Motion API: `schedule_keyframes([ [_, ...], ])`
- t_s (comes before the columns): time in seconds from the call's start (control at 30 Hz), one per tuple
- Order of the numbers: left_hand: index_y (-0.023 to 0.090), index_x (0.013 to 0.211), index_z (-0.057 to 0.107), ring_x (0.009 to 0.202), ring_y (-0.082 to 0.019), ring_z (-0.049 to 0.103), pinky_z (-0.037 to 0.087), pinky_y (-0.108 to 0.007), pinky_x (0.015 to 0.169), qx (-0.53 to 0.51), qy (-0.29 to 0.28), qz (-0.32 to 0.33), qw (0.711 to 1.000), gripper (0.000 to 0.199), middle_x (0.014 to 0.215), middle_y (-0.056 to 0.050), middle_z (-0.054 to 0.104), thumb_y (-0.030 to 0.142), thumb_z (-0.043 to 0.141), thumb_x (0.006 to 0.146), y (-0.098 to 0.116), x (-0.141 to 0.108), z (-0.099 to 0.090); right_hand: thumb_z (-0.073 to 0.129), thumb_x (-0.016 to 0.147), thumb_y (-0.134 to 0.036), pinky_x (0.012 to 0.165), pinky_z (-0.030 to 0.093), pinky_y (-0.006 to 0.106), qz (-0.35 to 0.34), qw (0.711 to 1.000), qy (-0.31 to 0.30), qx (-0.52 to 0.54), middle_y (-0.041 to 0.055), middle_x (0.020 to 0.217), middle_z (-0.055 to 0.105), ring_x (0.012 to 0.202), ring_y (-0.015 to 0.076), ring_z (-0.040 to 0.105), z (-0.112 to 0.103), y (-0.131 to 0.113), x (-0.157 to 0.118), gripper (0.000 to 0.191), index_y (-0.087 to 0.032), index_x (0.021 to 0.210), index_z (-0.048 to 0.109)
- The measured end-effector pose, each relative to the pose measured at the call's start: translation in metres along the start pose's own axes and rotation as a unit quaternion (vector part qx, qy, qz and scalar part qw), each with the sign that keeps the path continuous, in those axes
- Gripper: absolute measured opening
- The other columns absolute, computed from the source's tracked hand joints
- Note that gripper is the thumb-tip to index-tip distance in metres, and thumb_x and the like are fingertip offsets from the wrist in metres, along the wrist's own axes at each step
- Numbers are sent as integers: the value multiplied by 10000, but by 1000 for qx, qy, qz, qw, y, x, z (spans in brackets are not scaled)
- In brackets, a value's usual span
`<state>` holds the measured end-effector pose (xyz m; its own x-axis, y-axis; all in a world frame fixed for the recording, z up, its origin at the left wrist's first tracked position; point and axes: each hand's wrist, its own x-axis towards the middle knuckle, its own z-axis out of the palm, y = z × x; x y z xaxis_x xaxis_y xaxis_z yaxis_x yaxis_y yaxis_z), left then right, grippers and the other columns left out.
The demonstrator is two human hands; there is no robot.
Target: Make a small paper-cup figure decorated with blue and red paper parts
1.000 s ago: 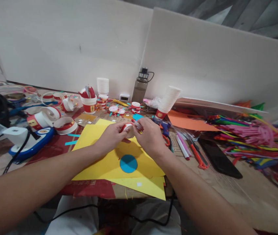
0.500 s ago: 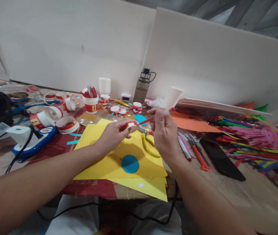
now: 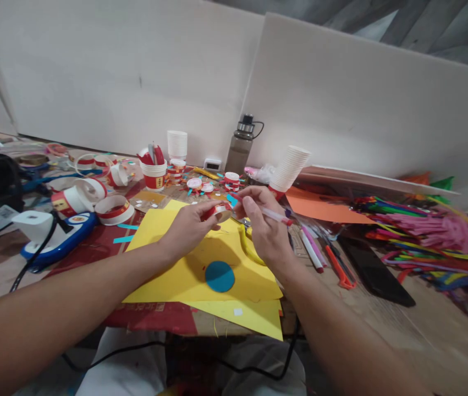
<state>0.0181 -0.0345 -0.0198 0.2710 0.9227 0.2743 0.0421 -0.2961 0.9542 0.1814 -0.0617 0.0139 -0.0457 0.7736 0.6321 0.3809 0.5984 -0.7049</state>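
Observation:
Between the thumb and fingers of my left hand (image 3: 188,228) is a small red and white paper piece (image 3: 221,209). My right hand (image 3: 264,225) is closed round a pen with a clear barrel and red end (image 3: 275,215), its fingertips close to the paper piece. Below both hands lie yellow sheets (image 3: 163,280) with a blue paper circle (image 3: 219,276) on top. Yellow-handled scissors (image 3: 250,247) rest partly hidden behind my right hand. Small red and white paper crafts (image 3: 231,180) stand beyond.
Cut cup rings (image 3: 113,210) and a blue-based white device (image 3: 58,242) are at the left. A bottle (image 3: 239,149) and stacked cups (image 3: 289,169) stand behind. Markers (image 3: 311,250), a black phone (image 3: 376,269) and pipe cleaners (image 3: 435,231) lie at the right.
The pen in my right hand has turned, its red end now pointing down to the right. My right fingers have moved left, closer to the paper piece. My left hand has barely moved.

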Motion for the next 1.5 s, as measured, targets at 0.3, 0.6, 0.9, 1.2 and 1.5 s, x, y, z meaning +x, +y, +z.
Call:
schedule_keyframes([
  [0.3, 206, 1151, 705, 774, -129, 634, 628, -379, 791, 8, 0, 3, 1000, 449, 989, -15, 684, 467, 651, 790, 2, 0, -2, 581, 890, -312, 657, 471, 276, -32, 996, 8, -85, 7, 774, 656, 708, 137, 605, 3, 2, 0, 119, -202, 860, 614],
  [0.6, 193, 1092, 720, 816, -164, 653, 626, -346, 734, 0, -36, 1, 999, 450, 991, -44, 697, 515, 648, 786, 5, 0, -3, 555, 911, -236, 726, 450, 308, -178, 953, -61, -239, 64, 907, 616, 822, 176, 555, 2, 13, -2, 79, -205, 944, 619],
  [0.9, 194, 1077, 721, 762, -160, 645, 624, -334, 715, -5, -63, -2, 998, 504, 881, -28, 688, 578, 655, 759, 3, -3, -1, 498, 903, -167, 691, 407, 291, -210, 921, -91, -316, 47, 808, 538, 767, 166, 477, 0, 13, -2, 111, -185, 842, 588],
  [1.2, 192, 1068, 719, 807, -166, 649, 619, -339, 745, -35, -65, -15, 997, 489, 910, -33, 686, 562, 673, 752, 6, -4, -1, 486, 903, -191, 677, 412, 279, -200, 928, -84, -302, 38, 806, 517, 760, 160, 486, 1, 14, -4, 102, -182, 869, 582],
  [1.5, 196, 1076, 719, 804, -162, 650, 615, -340, 751, -51, -63, -17, 997, 489, 895, -29, 682, 557, 679, 749, 5, -4, -2, 488, 885, -189, 631, 399, 264, -193, 935, -73, -289, 32, 764, 490, 702, 157, 485, 4, 15, -3, 105, -195, 849, 587],
])
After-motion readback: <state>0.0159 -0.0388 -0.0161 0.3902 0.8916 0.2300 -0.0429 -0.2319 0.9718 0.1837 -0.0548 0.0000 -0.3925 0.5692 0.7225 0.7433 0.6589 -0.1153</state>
